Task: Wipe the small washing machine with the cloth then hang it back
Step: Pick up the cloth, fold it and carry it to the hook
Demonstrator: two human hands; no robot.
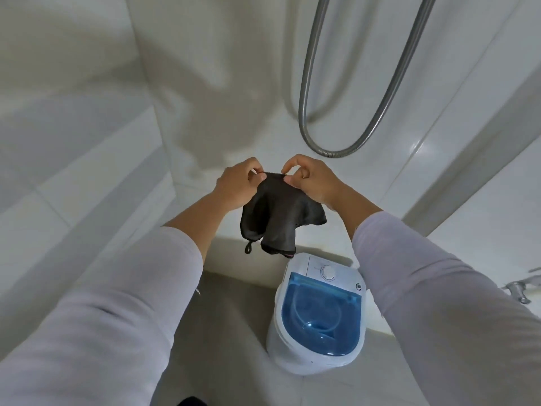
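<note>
Head view: both hands (pixel 238 184) (pixel 311 178) pinch the cloth (pixel 278 215) above the washing machine (pixel 317 317).

Matt dark cloth (pixel 281 212); glossy plastic washing machine (pixel 317 317).

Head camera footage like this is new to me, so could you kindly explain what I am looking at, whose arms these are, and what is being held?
There is no robot here. A person wears one wide-angle camera on the head, so you look forward and down along their own arms in pale long sleeves. The hands are bare: the left hand and the right hand each pinch the top edge of a dark cloth, which hangs between them in the air. Below it, on the grey floor, stands a small white washing machine with a blue see-through lid. A metal shower hose loops down the white wall behind.
</note>
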